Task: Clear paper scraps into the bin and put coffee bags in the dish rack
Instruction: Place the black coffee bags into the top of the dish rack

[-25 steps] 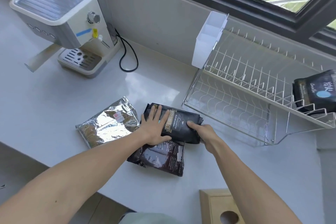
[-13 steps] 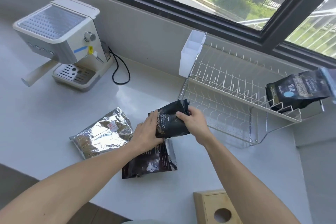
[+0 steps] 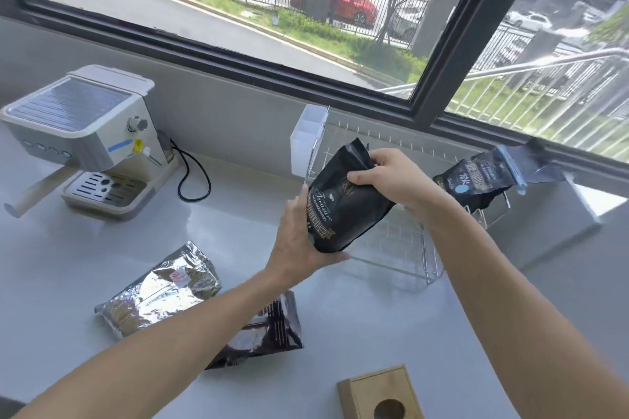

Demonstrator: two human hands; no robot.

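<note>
I hold a black coffee bag [image 3: 343, 204] with gold print upright in the air, in front of the wire dish rack [image 3: 401, 241]. My left hand [image 3: 299, 241] cups its lower left side and bottom. My right hand [image 3: 391, 177] pinches its top right edge. Another black coffee bag [image 3: 476, 180] with a blue dot leans in the rack's right end. On the counter lie a silver foil bag [image 3: 160, 286] and a dark glossy bag [image 3: 269, 330], the latter partly hidden by my left forearm.
A cream espresso machine [image 3: 85, 139] with a black cord stands at the back left. A white utensil holder [image 3: 306, 139] hangs on the rack's left end. A wooden box [image 3: 377, 395] with a round hole sits at the counter's near edge. The window runs behind.
The black bag has been lifted off the counter and raised upright toward the rack, both hands on it. The view has tilted up.
</note>
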